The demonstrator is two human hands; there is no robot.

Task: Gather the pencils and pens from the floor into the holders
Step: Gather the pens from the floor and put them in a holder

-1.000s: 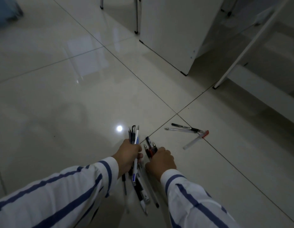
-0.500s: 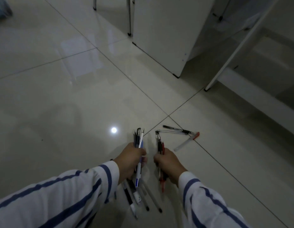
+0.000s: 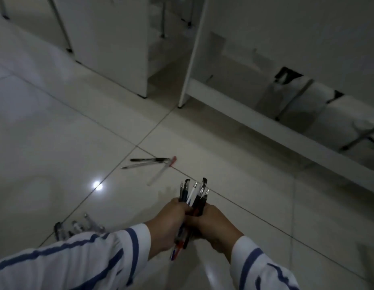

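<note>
Glossy tile floor (image 3: 56,126): left hand (image 3: 169,225) and right hand (image 3: 215,227), fingers closed, jointly clasp one pen bundle (image 3: 194,195). Three pens (image 3: 152,164) lie ahead; more (image 3: 77,227) beside the left sleeve (image 3: 77,260).

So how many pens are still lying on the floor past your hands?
3 there: a black pen, a clear pen just beneath it, and a red-capped pen angled beside them. More lie blurred by the left sleeve, too unclear to count.

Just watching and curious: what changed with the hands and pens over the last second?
The left hand and right hand came together, merging two handfuls into one bundle of pens. The three pens ahead and the pens behind the sleeve stayed on the floor.
</note>
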